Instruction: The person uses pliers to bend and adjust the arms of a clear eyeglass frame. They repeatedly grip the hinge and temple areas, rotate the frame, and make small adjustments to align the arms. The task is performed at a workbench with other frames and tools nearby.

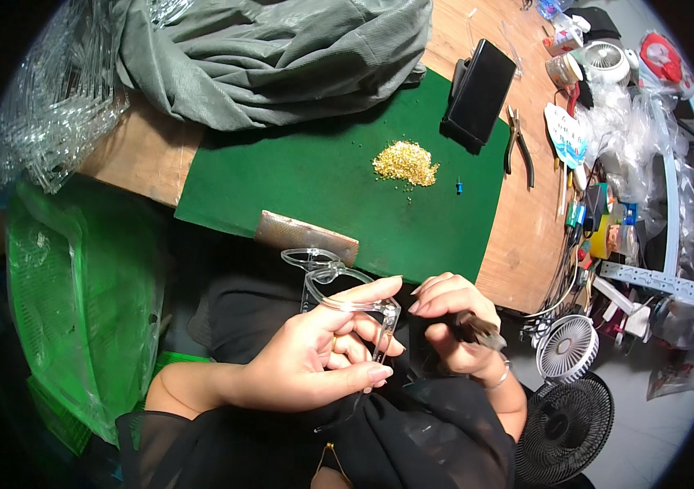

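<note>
Black clothing (412, 436) of the wearer lies nearest the camera in the head view, the only view available. Directly above it are both hands.

Left grip (294, 359): closed on a clear eyeglass frame (350, 306). Thumb and bent fingers pinch it at the hinge corner and along one temple; the index finger extends along the front beside the rim.

Right grip (462, 357): partly closed, fingers curled, with thumb tip and fingertips apart. A brown-grey item (479, 331) sits between fingers and palm; it is blurred and its kind cannot be told.

Handling: the frame is judged to be light, smooth and fairly stiff, with slim rims and temples that could flex or crack under twisting. Recommended hold: the thicker hinge corner, with light pressure. Avoid squeezing the rims.

Position: the frame is held above the lap at the near edge of the desk (526, 281). Its hinge corner lies within the left grip; the two rims project beyond the fingers, away from the wearer. The right grip is just beside that corner, apart from it. The far rim overlaps a rough metal bar (306, 234) in view; contact cannot be told. Beyond, a pile of small gold-coloured parts (405, 163) rests on a green mat (298, 175).
</note>
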Demonstrator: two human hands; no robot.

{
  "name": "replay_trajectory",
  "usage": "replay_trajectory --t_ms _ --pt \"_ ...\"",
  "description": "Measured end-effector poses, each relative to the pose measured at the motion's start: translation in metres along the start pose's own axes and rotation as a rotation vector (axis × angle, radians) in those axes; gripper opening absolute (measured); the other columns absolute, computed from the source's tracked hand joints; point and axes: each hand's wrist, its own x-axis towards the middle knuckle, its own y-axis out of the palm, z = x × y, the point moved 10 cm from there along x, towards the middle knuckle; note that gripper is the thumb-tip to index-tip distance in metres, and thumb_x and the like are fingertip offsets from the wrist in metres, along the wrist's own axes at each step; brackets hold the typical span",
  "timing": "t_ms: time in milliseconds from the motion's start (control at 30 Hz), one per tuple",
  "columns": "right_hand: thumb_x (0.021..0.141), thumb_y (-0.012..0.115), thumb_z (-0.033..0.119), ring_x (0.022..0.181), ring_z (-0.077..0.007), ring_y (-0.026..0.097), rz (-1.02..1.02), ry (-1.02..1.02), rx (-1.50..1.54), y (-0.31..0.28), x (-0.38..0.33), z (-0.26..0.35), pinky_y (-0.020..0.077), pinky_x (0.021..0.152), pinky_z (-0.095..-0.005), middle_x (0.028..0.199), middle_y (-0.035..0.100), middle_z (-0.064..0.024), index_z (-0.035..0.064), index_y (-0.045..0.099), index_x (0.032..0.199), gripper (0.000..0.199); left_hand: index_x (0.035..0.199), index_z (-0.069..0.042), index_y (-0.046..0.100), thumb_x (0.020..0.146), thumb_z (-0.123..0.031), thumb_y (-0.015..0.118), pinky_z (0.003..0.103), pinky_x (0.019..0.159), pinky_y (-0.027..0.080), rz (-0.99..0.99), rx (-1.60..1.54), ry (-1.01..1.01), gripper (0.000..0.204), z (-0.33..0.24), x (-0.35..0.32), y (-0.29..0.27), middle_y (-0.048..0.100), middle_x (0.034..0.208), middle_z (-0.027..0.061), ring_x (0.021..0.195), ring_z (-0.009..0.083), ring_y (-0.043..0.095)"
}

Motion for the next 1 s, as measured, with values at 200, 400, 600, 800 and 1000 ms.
replay_trajectory --t_ms 200,400,600,800,1000 --pt "0.072 0.068 -0.006 0.07 -0.0213 0.059 -0.037 0.004 0.068 0.005 0.0 0.008 0.0475 0.063 -0.029 0.079 0.061 -0.011 -0.0001 0.058 0.085 0.018 0.141 -0.004 0.014 0.08 0.012 0.055 0.027 0.072 0.052 0.012 -0.075 -0.027 0.075 0.003 0.004 0.005 0.055 0.103 0.0149 0.082 0.0173 0.062" --pt "0.073 0.071 0.002 0.065 -0.0188 0.057 -0.01 -0.165 0.126 0.021 0.009 0.015 0.045 0.059 -0.029 0.077 0.061 -0.0073 0.0015 0.06 0.087 0.018 0.141 -0.004 0.013 0.08 0.013 0.055 0.026 0.072 0.052 0.048 -0.098 -0.025 0.076 0.008 0.001 0.009 0.051 0.101 0.0102 0.08 0.0152 0.061" --pt "0.066 0.073 0.0 0.062 -0.0188 0.055 0.065 -0.203 0.023 0.024 0.013 0.02 0.043 0.057 -0.0289 0.072 0.057 -0.0053 0.0032 0.06 0.082 0.021 0.142 -0.005 0.014 0.079 0.012 0.059 0.02 0.072 0.048 0.055 0.123 0.014 0.079 0.008 -0.001 0.006 0.049 0.099 0.007 0.08 0.0084 0.057" --pt "0.063 0.073 -0.002 0.063 -0.0197 0.055 0.004 -0.199 0.001 0.023 0.008 0.019 0.0433 0.058 -0.0293 0.073 0.057 -0.0057 0.0033 0.059 0.08 0.022 0.142 -0.004 0.015 0.079 0.011 0.06 0.02 0.073 0.048 0.027 0.051 -0.006 0.079 0.009 0.0 0.008 0.05 0.1 0.0075 0.08 0.0082 0.057" --pt "0.072 0.072 0.007 0.063 -0.0198 0.056 -0.058 -0.257 0.09 0.019 0.002 0.017 0.0448 0.059 -0.0311 0.073 0.059 -0.0063 0.0027 0.059 0.082 0.017 0.142 -0.003 0.014 0.079 0.013 0.058 0.025 0.074 0.05 0.075 -0.08 0.015 0.078 0.009 0.001 0.012 0.053 0.098 0.01 0.08 0.0127 0.06"
